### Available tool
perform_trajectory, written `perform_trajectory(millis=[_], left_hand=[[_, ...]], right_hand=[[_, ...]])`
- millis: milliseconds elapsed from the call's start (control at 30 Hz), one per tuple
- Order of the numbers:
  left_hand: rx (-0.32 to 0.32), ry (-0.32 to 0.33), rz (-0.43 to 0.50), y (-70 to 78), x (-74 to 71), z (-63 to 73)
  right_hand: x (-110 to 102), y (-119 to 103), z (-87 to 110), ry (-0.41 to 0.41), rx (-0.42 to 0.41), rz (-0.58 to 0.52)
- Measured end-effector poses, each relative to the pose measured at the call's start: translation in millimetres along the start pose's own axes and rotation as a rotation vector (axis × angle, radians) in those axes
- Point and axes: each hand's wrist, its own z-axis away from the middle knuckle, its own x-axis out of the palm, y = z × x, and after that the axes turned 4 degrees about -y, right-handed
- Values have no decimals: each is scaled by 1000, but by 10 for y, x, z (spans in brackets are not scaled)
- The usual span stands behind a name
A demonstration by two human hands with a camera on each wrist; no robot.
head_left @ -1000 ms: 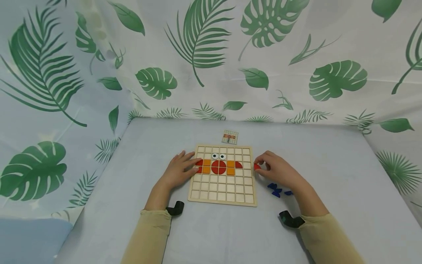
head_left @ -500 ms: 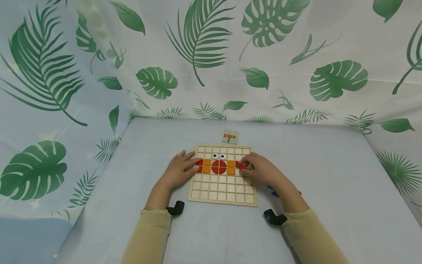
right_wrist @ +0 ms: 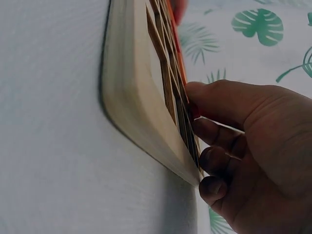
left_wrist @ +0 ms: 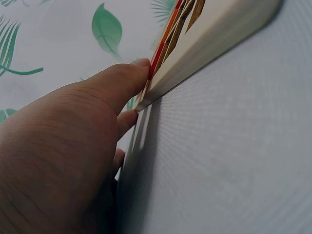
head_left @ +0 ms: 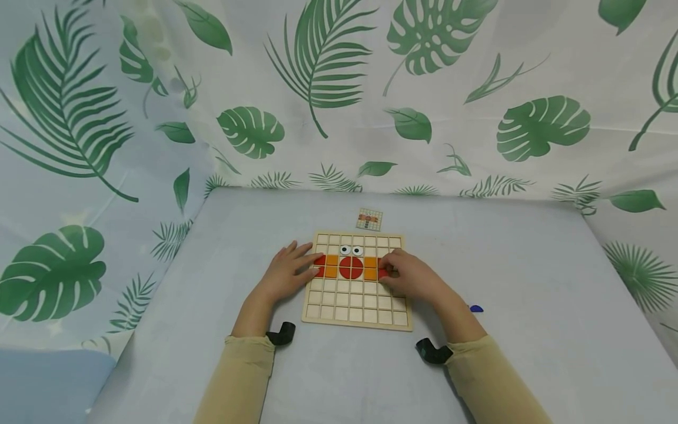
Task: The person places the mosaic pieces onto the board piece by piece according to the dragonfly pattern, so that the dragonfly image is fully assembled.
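Observation:
A wooden grid board lies flat on the table. Two eye pieces sit above a red circle of quarter pieces, with orange squares on both sides. My left hand rests at the board's left edge, fingers spread, its thumb touching red pieces there. Over the right part of the grid, my right hand pinches a red quarter-circle piece between thumb and index finger, low against the cells. That hand partly hides the piece and the cells under it.
Behind the board lies a small pattern card. A blue piece shows beside the right forearm, which covers others. Black wrist mounts stick out at both wrists. A leaf-print cloth hangs behind the table.
My right hand has carried the red quarter-circle piece leftward from beside the board onto the grid, below the red piece there. The left hand has stayed in place.

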Motion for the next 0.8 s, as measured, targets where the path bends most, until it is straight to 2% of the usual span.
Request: perform_trajectory(millis=[167, 567, 800], left_hand=[[3, 3, -6, -4, 1, -1], [8, 4, -12, 4, 0, -4], [10, 2, -19, -13, 14, -8]], right_hand=[[30, 15, -4, 6, -10, 27], [12, 15, 18, 21, -2, -3], [36, 14, 21, 39, -30, 38]])
